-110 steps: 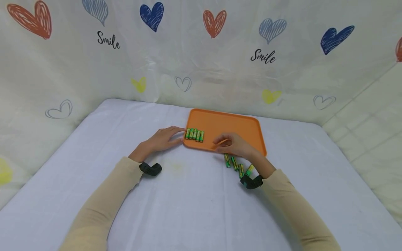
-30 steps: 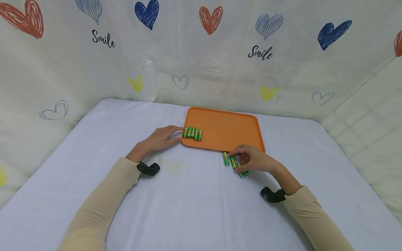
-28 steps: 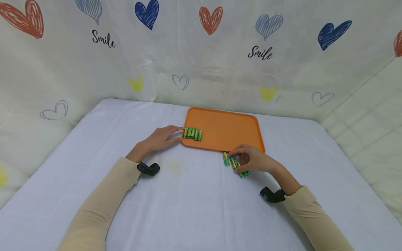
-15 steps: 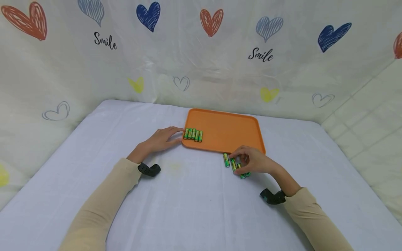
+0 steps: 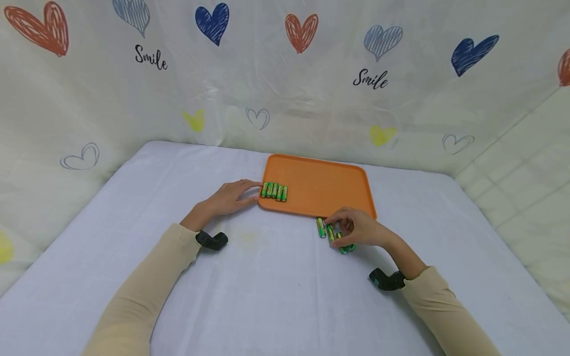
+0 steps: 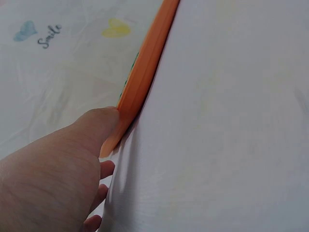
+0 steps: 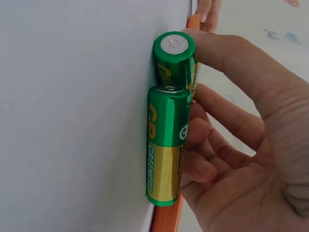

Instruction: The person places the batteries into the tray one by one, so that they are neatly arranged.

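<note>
In the head view, my left hand point(image 5: 229, 198) lies at the near left corner of the orange tray point(image 5: 329, 185), its fingers fairly straight and touching the edge. The left wrist view has the thumb point(image 6: 99, 123) against the tray's side. Several green-and-gold batteries point(image 5: 274, 192) stand in a row inside the tray's left end. In front of the tray, my right hand point(image 5: 360, 226) pinches a battery point(image 5: 331, 233) lengthwise between thumb and index finger. One loose battery point(image 5: 321, 227) lies to its left; others point(image 5: 343, 249) are partly hidden under the hand. Up close, the right wrist view shows a battery point(image 7: 166, 150) labelled GP Greencell.
A white cloth point(image 5: 249, 291) covers the table. Behind it hangs a pale curtain point(image 5: 329, 104) printed with hearts and "Smile". Black bands are on the left wrist point(image 5: 212, 241) and right wrist point(image 5: 386, 280).
Since the oldest frame, my right hand has moved from above the tray's near edge to the batteries in front of it. Over the last second it has hardly moved. The left hand has stayed put.
</note>
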Demonstrator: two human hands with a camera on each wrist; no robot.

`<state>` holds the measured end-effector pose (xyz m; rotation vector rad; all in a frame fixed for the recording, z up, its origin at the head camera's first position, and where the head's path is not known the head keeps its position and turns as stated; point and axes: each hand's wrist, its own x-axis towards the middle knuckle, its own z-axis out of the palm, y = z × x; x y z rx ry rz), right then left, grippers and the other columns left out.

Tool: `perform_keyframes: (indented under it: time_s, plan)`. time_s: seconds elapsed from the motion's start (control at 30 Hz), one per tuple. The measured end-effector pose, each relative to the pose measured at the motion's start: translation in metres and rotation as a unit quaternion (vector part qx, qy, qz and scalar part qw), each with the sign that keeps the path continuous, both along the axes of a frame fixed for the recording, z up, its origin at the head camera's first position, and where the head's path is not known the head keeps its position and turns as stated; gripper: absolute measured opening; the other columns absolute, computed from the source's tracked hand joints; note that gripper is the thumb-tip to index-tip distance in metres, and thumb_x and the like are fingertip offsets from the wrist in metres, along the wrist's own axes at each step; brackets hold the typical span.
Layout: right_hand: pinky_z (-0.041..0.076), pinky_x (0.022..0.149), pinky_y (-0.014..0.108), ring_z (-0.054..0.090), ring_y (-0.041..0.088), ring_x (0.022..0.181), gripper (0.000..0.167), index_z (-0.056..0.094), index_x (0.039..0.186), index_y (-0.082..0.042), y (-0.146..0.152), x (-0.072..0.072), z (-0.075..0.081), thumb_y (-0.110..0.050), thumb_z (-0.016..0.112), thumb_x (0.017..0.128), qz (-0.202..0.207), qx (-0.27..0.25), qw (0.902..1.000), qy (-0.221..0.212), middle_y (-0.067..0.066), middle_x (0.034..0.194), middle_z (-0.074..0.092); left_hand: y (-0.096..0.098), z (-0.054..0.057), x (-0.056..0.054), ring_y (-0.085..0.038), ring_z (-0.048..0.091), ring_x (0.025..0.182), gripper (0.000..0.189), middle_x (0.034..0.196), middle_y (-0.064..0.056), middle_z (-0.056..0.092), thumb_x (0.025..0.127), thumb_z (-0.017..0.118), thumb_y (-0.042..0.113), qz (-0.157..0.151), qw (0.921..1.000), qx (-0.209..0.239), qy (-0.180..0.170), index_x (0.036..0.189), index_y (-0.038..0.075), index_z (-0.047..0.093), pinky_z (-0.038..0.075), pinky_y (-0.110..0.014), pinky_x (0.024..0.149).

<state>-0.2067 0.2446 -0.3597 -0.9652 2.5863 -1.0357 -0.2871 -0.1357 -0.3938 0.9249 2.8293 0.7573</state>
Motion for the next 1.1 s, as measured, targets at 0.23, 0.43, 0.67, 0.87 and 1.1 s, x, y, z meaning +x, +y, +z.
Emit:
perform_keyframes:
  time_s: [0.23,0.43,0.67,0.87,1.1]
  plan:
    - [0.038,0.059,0.022,0.046,0.020,0.070,0.042,0.069,0.113,-0.001,-0.003,-0.001,0.001,-0.011,0.085,0.076,-0.010,-0.005,0.9999,-0.006,0.013,0.088,0.053,-0.001,-0.003,0.001,-0.028,0.034,0.142,0.054,0.151,-0.009,0.042,0.102,0.051,0.040,0.003,1.0000,0.000,-0.004,0.150,0.017,0.039,0.023,-0.056,0.111]
    - [0.037,0.060,0.022,0.044,0.018,0.070,0.043,0.069,0.113,-0.002,-0.008,-0.004,0.002,-0.012,0.085,0.075,-0.012,-0.005,0.9999,0.002,0.013,0.088,0.053,-0.002,-0.005,0.000,-0.027,0.033,0.142,0.055,0.151,-0.008,0.041,0.102,0.050,0.041,0.007,0.9999,-0.004,-0.007,0.151,0.019,0.038,0.023,-0.055,0.111]
    - [0.044,0.069,0.025,0.051,0.024,0.085,0.043,0.069,0.115,-0.003,-0.016,-0.007,0.006,-0.016,0.085,0.077,-0.019,0.005,0.9995,0.023,0.009,0.099,0.059,-0.001,-0.003,-0.002,-0.026,0.034,0.142,0.055,0.151,-0.008,0.042,0.102,0.049,0.042,0.006,1.0000,-0.007,-0.004,0.150,0.018,0.039,0.024,-0.054,0.111]
    - [0.046,0.072,0.026,0.053,0.025,0.089,0.044,0.067,0.118,-0.002,-0.022,-0.012,0.009,-0.013,0.083,0.078,-0.026,-0.013,0.9993,0.023,0.010,0.103,0.060,-0.001,0.000,-0.002,-0.026,0.034,0.141,0.054,0.150,-0.007,0.042,0.102,0.049,0.042,0.004,0.9999,-0.009,0.001,0.150,0.019,0.039,0.025,-0.054,0.111]
    - [0.048,0.077,0.029,0.053,0.025,0.092,0.048,0.066,0.120,-0.001,-0.029,-0.018,0.012,-0.013,0.084,0.077,-0.045,-0.022,0.9986,0.013,0.009,0.108,0.061,-0.001,0.000,-0.002,-0.025,0.033,0.142,0.055,0.151,-0.007,0.041,0.102,0.050,0.043,0.004,1.0000,-0.005,-0.004,0.150,0.020,0.039,0.024,-0.054,0.111]
